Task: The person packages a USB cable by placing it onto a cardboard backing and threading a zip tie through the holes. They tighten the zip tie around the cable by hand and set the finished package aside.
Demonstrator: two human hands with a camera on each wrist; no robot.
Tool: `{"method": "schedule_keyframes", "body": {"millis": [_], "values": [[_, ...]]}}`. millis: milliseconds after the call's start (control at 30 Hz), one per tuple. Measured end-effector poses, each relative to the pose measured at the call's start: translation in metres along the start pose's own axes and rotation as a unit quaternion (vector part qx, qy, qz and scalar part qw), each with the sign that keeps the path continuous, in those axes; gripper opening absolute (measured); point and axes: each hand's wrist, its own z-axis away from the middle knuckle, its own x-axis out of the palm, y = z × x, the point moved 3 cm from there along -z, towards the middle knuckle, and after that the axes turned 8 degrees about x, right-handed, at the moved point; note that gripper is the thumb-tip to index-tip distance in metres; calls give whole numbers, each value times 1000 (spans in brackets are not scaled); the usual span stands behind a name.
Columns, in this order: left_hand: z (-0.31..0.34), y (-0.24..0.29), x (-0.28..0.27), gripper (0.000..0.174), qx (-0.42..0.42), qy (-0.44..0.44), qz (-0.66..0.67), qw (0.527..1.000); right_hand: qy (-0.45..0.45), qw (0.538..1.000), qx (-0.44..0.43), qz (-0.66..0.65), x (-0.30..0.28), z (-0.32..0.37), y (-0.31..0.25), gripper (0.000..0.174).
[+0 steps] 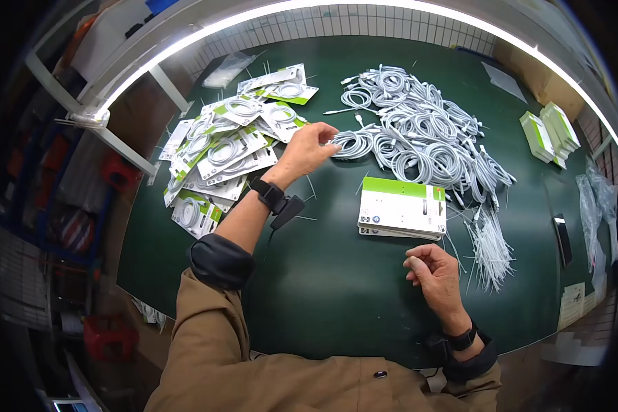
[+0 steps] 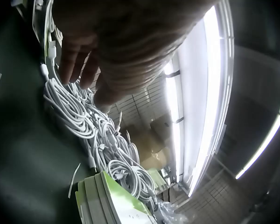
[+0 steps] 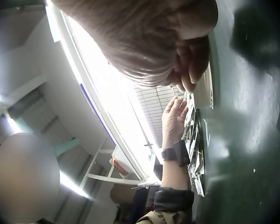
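Note:
My left hand (image 1: 307, 150) reaches to the near-left edge of a heap of coiled white cables (image 1: 426, 123). Its fingertips are right at one coiled cable (image 1: 353, 145), thumb and forefinger apart. In the left wrist view the fingers hang beside that coil (image 2: 70, 109), partly overlapping the heap. Loosely curled and holding nothing, my right hand (image 1: 438, 278) hovers near the table's front, just below a stack of white and green packaging cards (image 1: 402, 209). In the right wrist view its fingers (image 3: 196, 60) are bent over the green table.
Carded cables (image 1: 223, 147) lie piled on the left. Thin white zip ties (image 1: 491, 250) fan out right of the card stack. Green and white boxes (image 1: 549, 134) stand at the right, near a dark flat object (image 1: 562, 240) and clear plastic bags (image 1: 597, 206). A lamp arches overhead.

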Motion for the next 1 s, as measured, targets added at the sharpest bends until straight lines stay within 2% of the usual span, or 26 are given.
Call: {"method": "schedule_keyframes", "body": {"millis": [100,167,300,433,500,533,633,733,833,867,967,1000], "values": [[-10,-2,34,51,79,-18,-126,989,2,1000,6,-7,-1,-3,-1,12],[-9,-9,50,55,67,-27,-218,973,4,1000,13,-5,0,-2,0,12],[-18,-21,51,53,33,-43,-182,982,6,1000,4,-3,-1,-5,6,11],[-17,-8,38,56,45,-31,-179,982,2,1000,5,6,0,-4,3,12],[-13,-7,34,53,41,25,-163,986,-2,1000,6,3,0,-3,2,12],[-14,2,26,49,-29,-7,-103,994,-4,1000,6,1,0,-3,2,12],[-11,8,13,34,-35,59,-30,997,-5,1000,5,16,0,-3,2,12],[-11,10,5,30,-2,121,-38,992,-6,1000,4,19,0,-4,3,13],[-16,1,7,29,-13,222,168,960,-8,1000,1,21,0,-4,3,13],[-16,-4,7,26,-29,207,295,932,-7,1000,1,23,0,-4,2,13],[-13,4,17,26,-142,150,432,878,-5,1000,5,29,1,-4,2,13],[-12,4,20,25,-187,123,434,873,-5,999,6,32,1,-4,2,13]]}}
